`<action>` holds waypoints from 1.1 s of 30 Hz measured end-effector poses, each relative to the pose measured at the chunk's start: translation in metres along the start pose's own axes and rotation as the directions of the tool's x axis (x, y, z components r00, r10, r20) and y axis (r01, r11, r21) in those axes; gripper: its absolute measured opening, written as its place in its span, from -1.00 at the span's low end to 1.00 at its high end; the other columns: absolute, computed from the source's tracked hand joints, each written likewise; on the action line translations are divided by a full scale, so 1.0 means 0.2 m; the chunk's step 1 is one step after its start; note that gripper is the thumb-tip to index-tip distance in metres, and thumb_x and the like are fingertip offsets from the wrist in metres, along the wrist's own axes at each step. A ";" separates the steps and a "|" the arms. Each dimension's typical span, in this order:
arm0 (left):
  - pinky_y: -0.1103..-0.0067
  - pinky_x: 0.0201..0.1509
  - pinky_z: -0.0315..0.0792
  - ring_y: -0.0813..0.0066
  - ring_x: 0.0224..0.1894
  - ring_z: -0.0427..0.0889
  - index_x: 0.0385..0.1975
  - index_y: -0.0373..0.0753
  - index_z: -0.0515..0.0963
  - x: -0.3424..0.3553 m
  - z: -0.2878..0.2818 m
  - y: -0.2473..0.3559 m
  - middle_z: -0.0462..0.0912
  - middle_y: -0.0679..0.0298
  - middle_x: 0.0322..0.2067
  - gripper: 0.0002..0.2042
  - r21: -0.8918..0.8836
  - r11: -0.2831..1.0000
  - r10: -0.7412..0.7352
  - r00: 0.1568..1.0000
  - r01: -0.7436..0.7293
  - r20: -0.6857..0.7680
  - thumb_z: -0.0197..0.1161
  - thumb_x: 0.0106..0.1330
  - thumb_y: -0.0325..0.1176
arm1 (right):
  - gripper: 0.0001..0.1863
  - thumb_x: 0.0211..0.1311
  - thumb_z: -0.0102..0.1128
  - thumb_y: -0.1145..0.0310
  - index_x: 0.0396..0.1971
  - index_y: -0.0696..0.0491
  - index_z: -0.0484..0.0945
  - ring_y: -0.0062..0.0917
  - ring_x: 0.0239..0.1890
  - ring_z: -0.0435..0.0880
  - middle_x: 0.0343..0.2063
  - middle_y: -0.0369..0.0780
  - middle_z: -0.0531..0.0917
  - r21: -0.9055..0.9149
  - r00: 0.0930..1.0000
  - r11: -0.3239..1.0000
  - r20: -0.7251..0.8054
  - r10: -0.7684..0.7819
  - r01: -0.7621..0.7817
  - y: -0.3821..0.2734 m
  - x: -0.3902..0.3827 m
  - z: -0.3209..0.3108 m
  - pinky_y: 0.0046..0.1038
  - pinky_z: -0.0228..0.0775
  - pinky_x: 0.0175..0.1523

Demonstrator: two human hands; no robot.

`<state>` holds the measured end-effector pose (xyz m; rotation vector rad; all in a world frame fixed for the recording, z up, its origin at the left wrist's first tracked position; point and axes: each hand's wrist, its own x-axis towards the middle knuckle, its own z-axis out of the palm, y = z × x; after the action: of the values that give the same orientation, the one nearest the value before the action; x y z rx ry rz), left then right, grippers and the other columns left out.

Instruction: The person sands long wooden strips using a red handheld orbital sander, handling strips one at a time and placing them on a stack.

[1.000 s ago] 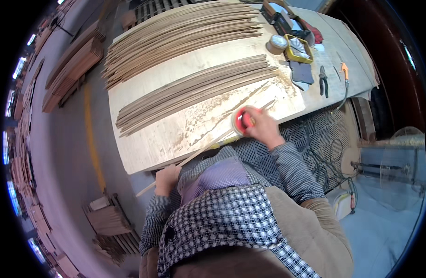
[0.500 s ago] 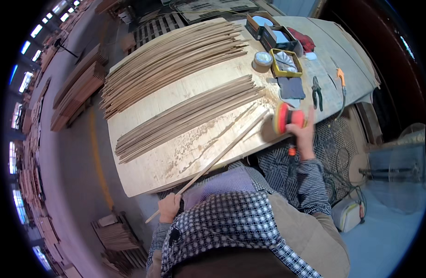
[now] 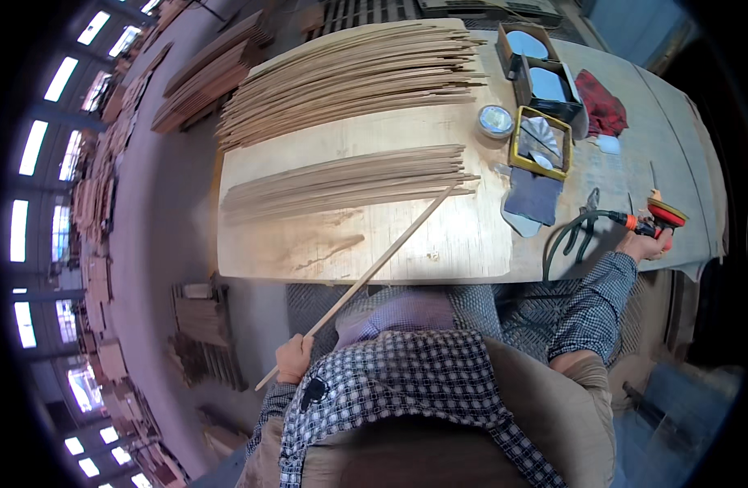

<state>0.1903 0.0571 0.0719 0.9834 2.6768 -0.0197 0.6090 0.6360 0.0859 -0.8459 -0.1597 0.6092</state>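
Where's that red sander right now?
In the head view, the red sander is at the far right, held in the right hand, to the right of the pliers.

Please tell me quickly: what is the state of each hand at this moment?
Left hand: closed, holding a thin wooden strip near its lower end.
Right hand: closed, holding the red sander, with its hose attached.

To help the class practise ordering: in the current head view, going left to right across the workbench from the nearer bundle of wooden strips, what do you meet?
Nearer bundle of wooden strips → round tub → yellow-rimmed box → red checked cloth → sander held in the right hand.
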 end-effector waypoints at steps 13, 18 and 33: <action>0.20 -0.43 0.37 -0.01 -0.51 0.54 -0.61 -0.21 0.48 -0.34 0.04 0.04 0.54 0.04 -0.63 -0.56 -0.034 0.988 -0.153 0.987 0.151 -0.051 0.02 0.24 0.07 | -0.63 0.25 -0.04 0.05 -0.50 0.08 0.36 -0.31 -0.42 0.56 -0.47 -0.19 0.51 -0.157 0.818 0.898 0.371 0.440 -0.412 0.41 -0.43 -0.15 -0.16 0.49 -0.23; 0.22 -0.41 0.38 0.01 -0.51 0.55 -0.59 -0.22 0.51 -0.45 0.06 0.09 0.54 0.04 -0.63 -0.53 -0.118 0.952 -0.289 0.957 0.282 -0.039 0.00 0.24 0.12 | -0.50 0.23 0.01 0.07 -0.02 0.18 0.35 -0.32 -0.35 0.62 -0.30 -0.09 0.58 -0.229 0.701 0.863 0.508 0.501 -0.450 0.44 -0.58 -0.16 -0.22 0.48 -0.18; 0.19 -0.26 0.39 0.00 -0.37 0.57 -0.50 -0.20 0.52 -0.39 0.08 0.12 0.59 0.04 -0.51 -0.55 -0.326 0.859 -0.445 0.890 0.395 -0.094 -0.09 0.29 0.07 | -0.60 0.26 0.05 0.26 -0.02 0.21 0.33 -0.37 -0.42 0.58 -0.32 -0.07 0.57 -0.348 0.522 0.832 0.655 0.546 -0.433 0.52 -0.93 -0.15 -0.44 0.46 -0.42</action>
<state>0.2649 0.0244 0.0804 0.3033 2.8771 0.3830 0.4210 0.5640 0.0074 -0.7325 -0.7355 1.5047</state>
